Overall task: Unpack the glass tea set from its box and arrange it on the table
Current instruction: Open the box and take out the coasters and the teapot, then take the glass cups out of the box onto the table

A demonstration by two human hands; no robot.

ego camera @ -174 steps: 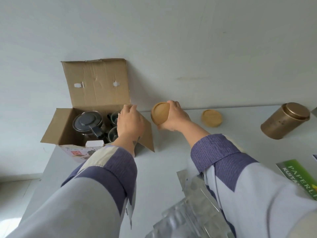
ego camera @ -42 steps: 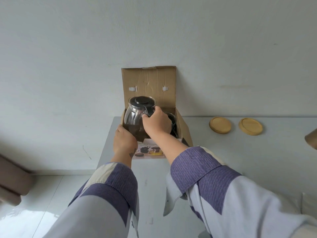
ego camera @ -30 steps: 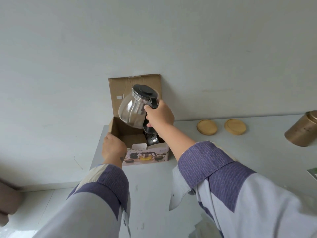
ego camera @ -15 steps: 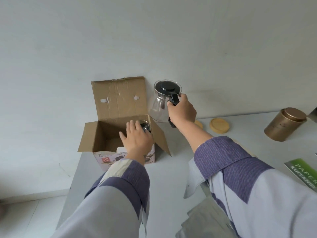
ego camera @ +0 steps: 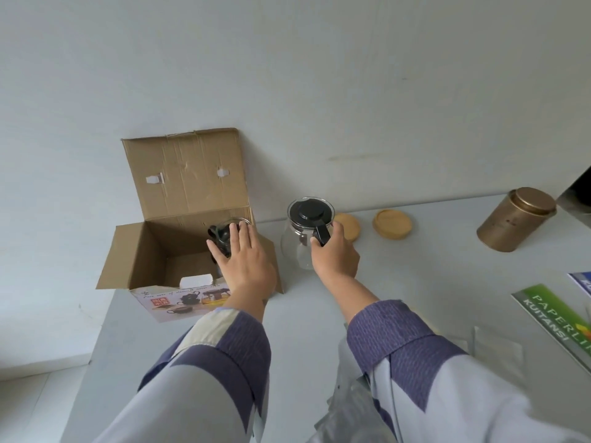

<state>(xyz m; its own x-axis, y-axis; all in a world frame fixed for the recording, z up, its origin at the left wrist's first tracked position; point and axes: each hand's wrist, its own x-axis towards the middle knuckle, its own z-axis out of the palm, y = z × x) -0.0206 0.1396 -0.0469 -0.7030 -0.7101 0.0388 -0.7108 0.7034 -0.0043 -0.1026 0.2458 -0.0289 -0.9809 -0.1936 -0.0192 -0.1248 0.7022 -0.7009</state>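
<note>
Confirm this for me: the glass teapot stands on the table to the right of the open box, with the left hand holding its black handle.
Not quite. The head view shows the right hand on the glass teapot's black handle; the left hand reaches into the open box. The rest stands.
</note>
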